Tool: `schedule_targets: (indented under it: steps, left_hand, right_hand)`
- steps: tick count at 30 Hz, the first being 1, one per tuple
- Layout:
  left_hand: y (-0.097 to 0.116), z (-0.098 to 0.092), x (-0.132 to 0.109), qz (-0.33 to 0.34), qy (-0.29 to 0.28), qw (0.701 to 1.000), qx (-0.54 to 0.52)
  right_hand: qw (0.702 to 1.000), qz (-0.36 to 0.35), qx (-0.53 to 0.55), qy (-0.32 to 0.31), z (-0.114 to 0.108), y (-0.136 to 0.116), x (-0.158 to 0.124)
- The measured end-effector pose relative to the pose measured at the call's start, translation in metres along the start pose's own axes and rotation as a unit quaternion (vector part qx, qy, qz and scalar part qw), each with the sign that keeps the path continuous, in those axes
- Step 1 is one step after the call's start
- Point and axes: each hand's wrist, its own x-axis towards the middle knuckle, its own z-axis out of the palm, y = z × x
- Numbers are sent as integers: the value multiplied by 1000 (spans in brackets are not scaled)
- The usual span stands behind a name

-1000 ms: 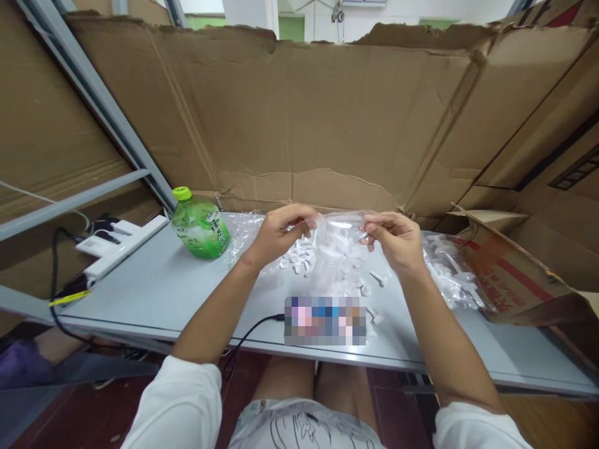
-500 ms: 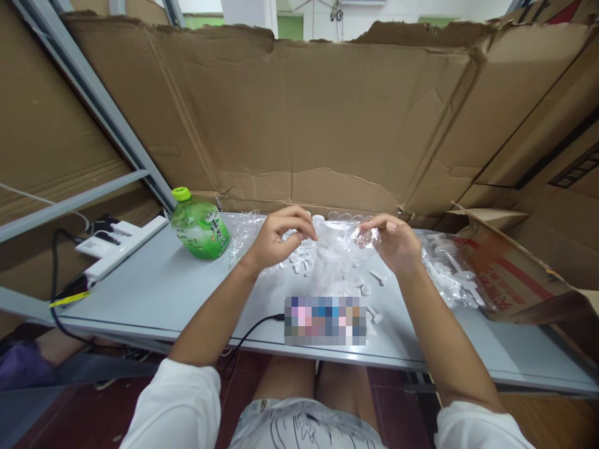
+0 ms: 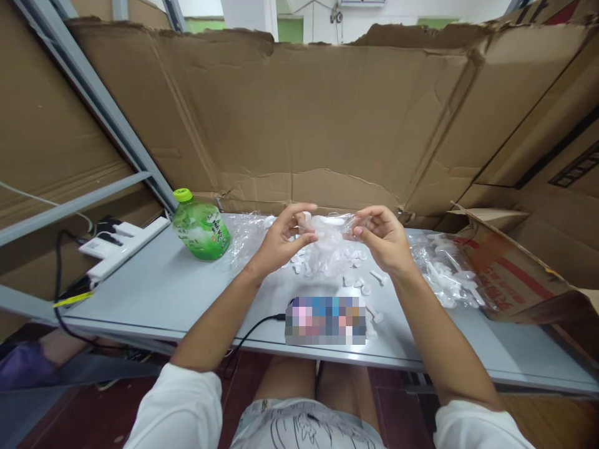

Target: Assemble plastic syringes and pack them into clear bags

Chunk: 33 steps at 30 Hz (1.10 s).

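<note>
Both hands are raised over the grey table (image 3: 187,299), with a clear plastic bag (image 3: 330,240) stretched between them. White plastic pieces show inside the bag. My left hand (image 3: 291,236) pinches the bag's left side between thumb and fingers. My right hand (image 3: 381,236) grips its right side, thumb against the fingertips. Under and around the bag lie several small white plastic pieces (image 3: 365,289), some with a round head and a short stem.
A green bottle (image 3: 201,227) stands at the left beside crumpled clear plastic. A blurred-out phone (image 3: 325,321) with a black cable lies at the front edge. To the right are a bag of white pieces (image 3: 449,274) and a cardboard box (image 3: 519,268). Cardboard walls the back.
The bag has been raised and spread sideways between my hands. My right hand has moved slightly left and its thumb has closed onto the plastic. My left thumb and fingers now pinch the bag's edge.
</note>
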Motion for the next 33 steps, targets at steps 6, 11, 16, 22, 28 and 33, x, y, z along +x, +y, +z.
schedule_targets:
  steps: [6, 11, 16, 22, 28, 33]
  left_hand:
    - [-18, 5, -15, -115, -37, 985, -125]
    - [-24, 10, -29, -207, -125, 953, -185]
    - [-12, 16, -32, -266, -141, 927, -223]
    - [-11, 20, -36, -261, -69, 937, -220]
    - [-6, 24, -36, -225, -36, 956, -183]
    - [-6, 32, -33, -190, 7, 971, -142]
  right_hand:
    - [1000, 4, -18, 21, 5, -2, -4]
    - [996, -27, -70, 52, 13, -4, -12]
    - [977, -123, -145, 100, 20, -4, -23]
    - [985, -71, -136, 76, 14, -9, -22]
    - [990, 107, -72, -58, 4, -9, -24]
    - [992, 95, -85, 9, 5, -10, -28]
